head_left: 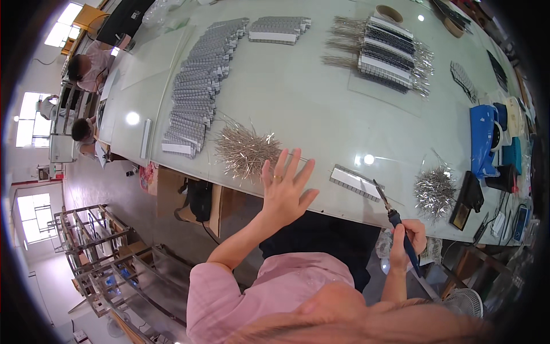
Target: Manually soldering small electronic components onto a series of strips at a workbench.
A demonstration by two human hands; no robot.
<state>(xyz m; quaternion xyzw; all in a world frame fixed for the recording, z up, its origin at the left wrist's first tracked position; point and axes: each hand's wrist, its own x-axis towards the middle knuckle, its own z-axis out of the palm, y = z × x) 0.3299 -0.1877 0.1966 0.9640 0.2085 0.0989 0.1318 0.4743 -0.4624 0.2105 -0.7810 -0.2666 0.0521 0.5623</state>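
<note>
My left hand (288, 192) is spread, fingers apart, at the right side of a tangled pile of thin silvery wire-leaded pieces (243, 150). A thin wire shows by its fingertips; I cannot tell whether they touch it. In my right hand (408, 239) is a soldering iron (395, 217) with a blue handle, gripped like a pen, its tip pointing up and left. That tip is over the right end of a short segmented strip with a white face (354, 182), which lies on the table between my hands. Right of the iron sits a second silvery pile (433, 192).
Many grey segmented strips (195, 86) form a long overlapping row at left, with a smaller group (279, 28) behind. Strips bristling with leads (387, 54) lie at far right, near a tape roll (388, 12). A blue tape dispenser (483, 137) and black holder (467, 203) stand right.
</note>
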